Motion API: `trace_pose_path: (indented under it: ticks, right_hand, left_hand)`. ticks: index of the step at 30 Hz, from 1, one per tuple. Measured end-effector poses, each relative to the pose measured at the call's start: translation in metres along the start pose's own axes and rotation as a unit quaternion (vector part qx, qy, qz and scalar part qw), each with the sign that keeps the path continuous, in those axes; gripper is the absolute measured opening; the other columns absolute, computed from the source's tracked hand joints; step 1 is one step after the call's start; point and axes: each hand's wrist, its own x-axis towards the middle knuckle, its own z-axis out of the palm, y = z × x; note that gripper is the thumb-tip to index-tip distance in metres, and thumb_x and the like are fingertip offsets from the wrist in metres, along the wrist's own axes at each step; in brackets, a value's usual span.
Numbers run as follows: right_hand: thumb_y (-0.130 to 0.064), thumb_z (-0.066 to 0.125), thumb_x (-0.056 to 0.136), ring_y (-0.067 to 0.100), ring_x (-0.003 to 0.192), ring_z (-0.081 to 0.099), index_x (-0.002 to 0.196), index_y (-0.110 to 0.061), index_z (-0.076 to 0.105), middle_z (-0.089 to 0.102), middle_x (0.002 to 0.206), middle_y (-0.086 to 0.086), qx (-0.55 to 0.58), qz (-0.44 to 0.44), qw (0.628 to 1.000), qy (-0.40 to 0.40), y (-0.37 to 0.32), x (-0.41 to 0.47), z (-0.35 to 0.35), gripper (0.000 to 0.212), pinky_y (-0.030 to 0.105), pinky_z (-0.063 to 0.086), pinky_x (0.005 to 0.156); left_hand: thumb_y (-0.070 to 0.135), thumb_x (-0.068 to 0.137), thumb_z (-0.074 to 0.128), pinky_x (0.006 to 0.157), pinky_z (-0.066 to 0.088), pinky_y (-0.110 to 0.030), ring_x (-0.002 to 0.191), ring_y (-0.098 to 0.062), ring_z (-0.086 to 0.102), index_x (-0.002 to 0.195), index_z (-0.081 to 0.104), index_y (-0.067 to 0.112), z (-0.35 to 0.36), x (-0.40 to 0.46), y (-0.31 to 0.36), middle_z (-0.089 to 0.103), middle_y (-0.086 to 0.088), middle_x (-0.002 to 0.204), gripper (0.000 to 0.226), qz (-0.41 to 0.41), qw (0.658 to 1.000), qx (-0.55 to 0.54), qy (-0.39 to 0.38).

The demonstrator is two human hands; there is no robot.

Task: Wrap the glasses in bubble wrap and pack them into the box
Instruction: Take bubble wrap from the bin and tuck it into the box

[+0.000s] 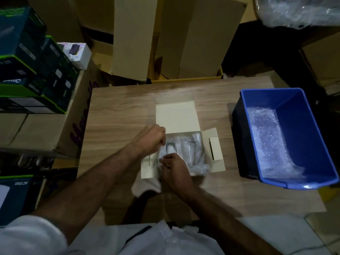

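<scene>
A small cream cardboard box (176,115) lies open in the middle of the wooden table, lid flap standing at the far side and side flaps spread. Several bubble-wrapped glasses (191,150) lie side by side inside it. My left hand (149,138) grips the far end of a bubble-wrapped glass (162,153) at the box's left side. My right hand (174,170) pinches the near end of the same wrapped glass. The glass itself is blurred under the wrap.
A blue plastic bin (298,107) holding bubble wrap (266,137) stands on the table's right. Stacked dark product boxes (31,70) and brown cartons (36,129) crowd the left. Tall cartons (184,34) rise behind the table (119,111). More bubble wrap (303,10) hangs top right.
</scene>
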Motion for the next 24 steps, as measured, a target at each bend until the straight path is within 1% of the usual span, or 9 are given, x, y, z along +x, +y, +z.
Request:
trace_pose_path:
  ticks: [2,5,9,13,14,16,19,22,24]
  right_hand:
    - [-0.02,0.063,0.092,0.019,0.103,0.064,0.102,-0.012,0.078,0.07,0.114,0.004,-0.03,-0.003,0.999,0.028,0.0,0.003,0.002,0.019,0.037,0.054,0.089]
    - [-0.026,0.059,0.091,0.02,0.092,0.061,0.093,-0.019,0.08,0.074,0.106,-0.001,-0.153,-0.026,0.988,0.012,0.004,0.01,-0.001,0.022,0.04,0.052,0.083]
    - [-0.034,0.036,0.087,0.025,0.1,0.05,0.112,-0.023,0.077,0.059,0.111,0.007,-0.205,-0.061,0.977,-0.022,0.006,0.003,-0.01,0.049,0.039,0.045,0.08]
    - [-0.028,0.037,0.083,0.026,0.101,0.042,0.135,-0.034,0.063,0.047,0.109,0.007,-0.216,-0.043,0.973,-0.073,0.012,0.001,-0.017,0.058,0.038,0.037,0.082]
    - [-0.027,0.037,0.083,0.026,0.103,0.043,0.135,-0.036,0.063,0.048,0.11,0.006,-0.213,-0.037,0.972,-0.089,0.015,0.002,-0.02,0.058,0.039,0.038,0.085]
    - [-0.025,0.045,0.087,0.022,0.103,0.049,0.126,-0.034,0.069,0.055,0.109,0.003,-0.181,-0.025,0.98,-0.083,0.02,0.005,-0.027,0.047,0.039,0.042,0.088]
    - [-0.023,0.062,0.088,0.015,0.107,0.059,0.116,-0.026,0.073,0.068,0.117,-0.001,-0.165,-0.03,0.986,-0.003,0.028,0.013,-0.042,0.03,0.042,0.048,0.097]
    - [-0.034,0.069,0.086,0.025,0.13,0.054,0.134,-0.024,0.062,0.057,0.145,0.005,-0.308,-0.118,0.943,-0.043,0.036,0.021,-0.055,0.05,0.049,0.038,0.111]
    - [-0.037,0.075,0.08,0.033,0.137,0.049,0.135,-0.02,0.06,0.05,0.152,0.013,-0.39,-0.169,0.902,-0.082,0.038,0.028,-0.06,0.06,0.055,0.033,0.114]
  left_hand:
    - [0.023,0.086,0.061,0.083,0.039,-0.037,0.101,-0.02,0.056,0.095,0.078,0.029,-0.001,0.0,-0.003,0.069,0.008,0.103,0.02,0.037,0.998,0.047,-0.02]
    - [0.046,0.081,0.047,0.084,0.027,-0.036,0.107,-0.021,0.051,0.106,0.076,0.028,-0.001,-0.004,-0.012,0.068,0.009,0.115,0.042,0.062,0.991,0.097,-0.073]
    - [0.074,0.078,0.053,0.105,0.027,-0.045,0.124,-0.021,0.039,0.132,0.065,0.029,-0.001,-0.013,-0.014,0.057,0.008,0.134,0.071,0.037,0.985,0.079,-0.149]
    - [0.092,0.062,0.042,0.105,0.025,-0.043,0.123,-0.022,0.039,0.129,0.066,0.03,-0.006,-0.016,-0.003,0.057,0.008,0.132,0.094,0.009,0.985,0.068,-0.16]
    - [0.094,0.058,0.038,0.105,0.025,-0.043,0.123,-0.022,0.04,0.129,0.066,0.03,-0.007,-0.016,-0.001,0.057,0.008,0.132,0.1,-0.003,0.984,0.062,-0.165]
    - [0.087,0.062,0.052,0.106,0.025,-0.043,0.124,-0.021,0.04,0.129,0.065,0.031,-0.007,-0.016,0.002,0.057,0.007,0.134,0.089,-0.026,0.984,0.05,-0.166]
    - [0.07,0.065,0.07,0.104,0.027,-0.043,0.122,-0.022,0.041,0.122,0.068,0.028,-0.005,-0.016,0.01,0.059,0.005,0.129,0.07,-0.044,0.986,0.056,-0.15]
    - [0.065,0.064,0.071,0.097,0.031,-0.042,0.116,-0.024,0.045,0.109,0.07,0.025,-0.001,-0.015,0.023,0.063,0.003,0.117,0.061,-0.058,0.985,0.098,-0.127]
    - [0.063,0.064,0.072,0.095,0.032,-0.041,0.115,-0.024,0.046,0.106,0.07,0.024,0.0,-0.016,0.031,0.064,0.003,0.113,0.057,-0.073,0.983,0.122,-0.113]
